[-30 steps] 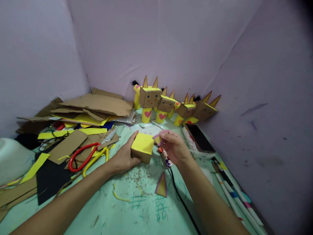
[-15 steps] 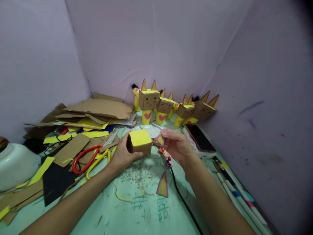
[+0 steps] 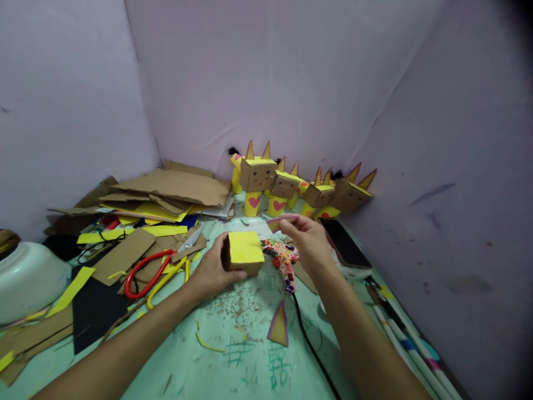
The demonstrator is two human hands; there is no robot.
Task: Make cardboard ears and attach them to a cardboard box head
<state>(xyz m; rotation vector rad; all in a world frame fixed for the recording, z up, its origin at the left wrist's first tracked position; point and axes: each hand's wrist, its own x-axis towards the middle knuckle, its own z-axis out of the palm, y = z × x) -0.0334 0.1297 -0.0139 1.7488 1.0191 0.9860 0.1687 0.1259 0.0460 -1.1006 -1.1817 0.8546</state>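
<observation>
My left hand (image 3: 214, 272) grips a small cardboard box (image 3: 245, 255) with a yellow top, thumb along its front and fingers at its left side. Between the thumb and fingers of my right hand (image 3: 308, 241) is a purple-edged cardboard triangle (image 3: 275, 223), held above the table and partly covered by the fingers. Under that hand lies a patterned glue gun (image 3: 285, 266) with a black cord. A second cardboard triangle (image 3: 278, 325) with a purple edge lies flat on the table, nearer to me.
Several yellow-and-cardboard figures (image 3: 257, 175) with pointed horns stand along the back wall. Red-handled scissors (image 3: 139, 272) lie among cardboard scraps on the left, below a cardboard stack (image 3: 175, 186). A phone (image 3: 345, 241) and several markers (image 3: 410, 339) are on the right.
My right hand has lifted slightly and turned, tilting the triangle nearly level and uncovering more of the glue gun. My left hand still holds the box. The whole view has shifted a little.
</observation>
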